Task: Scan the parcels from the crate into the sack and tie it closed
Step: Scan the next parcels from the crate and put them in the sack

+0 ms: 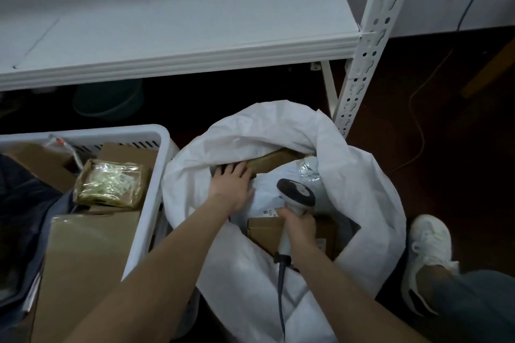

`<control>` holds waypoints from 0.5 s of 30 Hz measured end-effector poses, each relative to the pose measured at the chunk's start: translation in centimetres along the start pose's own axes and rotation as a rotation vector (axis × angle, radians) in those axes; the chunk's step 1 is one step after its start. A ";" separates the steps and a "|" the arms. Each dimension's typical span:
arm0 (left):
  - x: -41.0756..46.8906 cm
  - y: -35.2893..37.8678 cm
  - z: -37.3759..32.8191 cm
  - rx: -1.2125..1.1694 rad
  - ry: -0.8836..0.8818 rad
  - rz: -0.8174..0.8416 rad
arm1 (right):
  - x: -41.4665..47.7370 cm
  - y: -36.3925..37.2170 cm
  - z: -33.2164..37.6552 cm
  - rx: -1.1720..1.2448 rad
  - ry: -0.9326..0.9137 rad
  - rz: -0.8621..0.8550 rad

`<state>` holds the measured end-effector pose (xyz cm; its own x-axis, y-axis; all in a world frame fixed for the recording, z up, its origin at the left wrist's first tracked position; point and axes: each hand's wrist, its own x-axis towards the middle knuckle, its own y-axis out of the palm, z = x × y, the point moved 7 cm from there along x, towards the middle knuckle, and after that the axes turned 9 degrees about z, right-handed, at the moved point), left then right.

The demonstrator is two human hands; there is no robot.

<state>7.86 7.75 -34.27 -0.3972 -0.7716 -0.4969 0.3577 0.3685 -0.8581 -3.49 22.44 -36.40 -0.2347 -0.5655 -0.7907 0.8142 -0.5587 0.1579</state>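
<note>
White sack point(362, 189), mouth open, holds a white mailer point(267, 196) and brown boxes point(262, 234); scanner point(296, 192) above the mailer. Left of the sack: white crate point(83, 132) with brown cartons point(83, 259) and a clear-wrapped parcel point(111, 184).

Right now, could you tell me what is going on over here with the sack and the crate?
A person is scanning parcels into the open white sack. The right hand grips a corded scanner, aimed down at a white mailer inside the sack, while the left hand rests flat on that mailer. The crate beside it holds several parcels, and the sack is not yet tied.
</note>
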 end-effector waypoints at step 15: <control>-7.9 3.2 -1.4 0.072 0.075 0.032 | -3.2 -1.3 0.4 -0.145 -0.046 -0.042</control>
<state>10.91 15.71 -33.28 -0.4460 -0.7179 -0.5345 0.4302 0.3517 -0.8314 -3.99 24.74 -33.81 -0.2914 -0.5726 -0.7663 0.8705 -0.4908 0.0357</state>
